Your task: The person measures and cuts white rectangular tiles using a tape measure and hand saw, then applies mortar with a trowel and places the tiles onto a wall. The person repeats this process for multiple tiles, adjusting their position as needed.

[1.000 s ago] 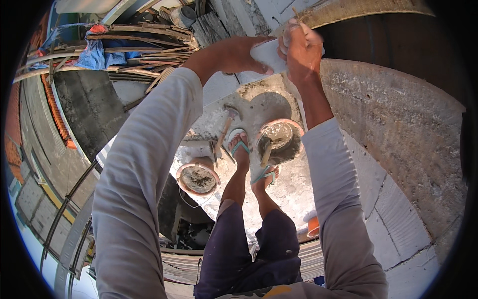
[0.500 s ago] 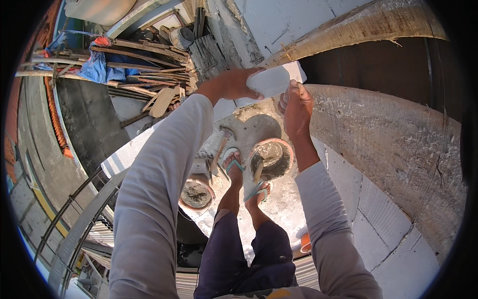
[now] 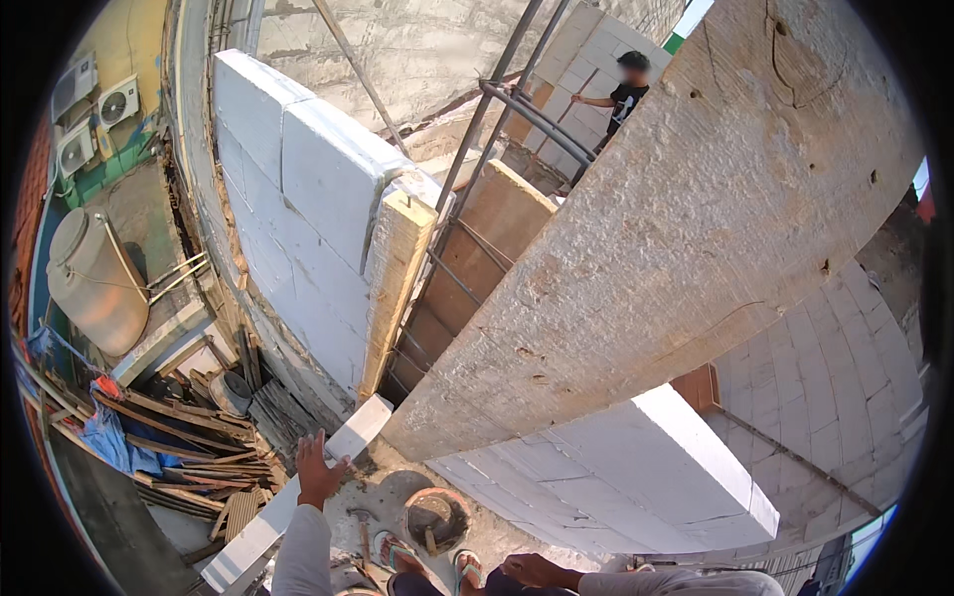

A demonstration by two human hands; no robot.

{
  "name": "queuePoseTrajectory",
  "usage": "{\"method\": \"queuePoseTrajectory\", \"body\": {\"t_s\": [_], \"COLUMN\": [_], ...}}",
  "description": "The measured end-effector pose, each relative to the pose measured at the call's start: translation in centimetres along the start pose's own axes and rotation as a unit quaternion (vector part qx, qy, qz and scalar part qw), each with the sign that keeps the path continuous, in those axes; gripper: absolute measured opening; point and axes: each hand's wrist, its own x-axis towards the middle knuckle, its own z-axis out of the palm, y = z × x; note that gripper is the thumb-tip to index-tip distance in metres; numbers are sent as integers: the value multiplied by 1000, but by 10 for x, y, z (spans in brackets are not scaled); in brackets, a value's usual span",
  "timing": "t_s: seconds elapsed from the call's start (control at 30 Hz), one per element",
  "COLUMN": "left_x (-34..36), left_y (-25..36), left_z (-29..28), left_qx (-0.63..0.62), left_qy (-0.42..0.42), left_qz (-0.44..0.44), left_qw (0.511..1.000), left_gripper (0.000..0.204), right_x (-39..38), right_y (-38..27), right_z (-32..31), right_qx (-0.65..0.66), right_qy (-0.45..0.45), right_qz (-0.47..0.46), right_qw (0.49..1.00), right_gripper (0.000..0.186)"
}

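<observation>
My left hand [image 3: 320, 472] lies with its fingers spread on the near part of a white lightweight block [image 3: 363, 427]. The block sits at the end of a narrow white block course [image 3: 248, 541], beside a rough concrete post. Low in the picture, my right hand [image 3: 532, 570] is curled closed over my legs, away from the block; nothing shows sticking out of it. On the floor by my sandalled feet stands a round bucket [image 3: 409, 502] with grey mortar and a handled tool in it. A hammer [image 3: 364, 531] lies left of my feet.
The wide concrete post [image 3: 636, 268] slants across the right. White block walls [image 3: 328, 169] [image 3: 636, 467] stand ahead and to the right. A timber board [image 3: 397, 288] and metal poles [image 3: 497, 109] edge the opening. Scrap wood [image 3: 199, 437] lies below left. Another person [image 3: 624, 99] stands far off.
My right hand has left the block and dropped to my legs. My left hand stays at the block, its fingers now spread. The view has tilted up, showing walls and another person.
</observation>
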Motion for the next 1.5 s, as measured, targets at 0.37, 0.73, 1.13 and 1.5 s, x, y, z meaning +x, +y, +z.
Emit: {"method": "queuePoseTrajectory", "body": {"t_s": [0.37, 0.73, 1.13, 1.5], "left_x": [-287, -457, -429, -377], "left_y": [5, 124, 196, 226], "left_z": [9, 58, 51, 61], "left_qx": [-13, -110, -101, -52], "left_qy": [-103, -201, -191, -337], "left_qz": [-70, -249, -66, 21], "left_qw": [992, 941, 974, 940], "left_gripper": [66, 49, 32, 41], "right_x": [-81, -206, -230, -308], "right_y": [85, 167, 321, 290], "right_z": [30, 16, 73, 153], "right_qx": [-31, 15, -103, 224], "right_qy": [191, 193, 168, 280], "right_qz": [-105, -127, -66, 33], "right_qw": [975, 973, 978, 933], "right_gripper": [36, 37, 28, 45]}}
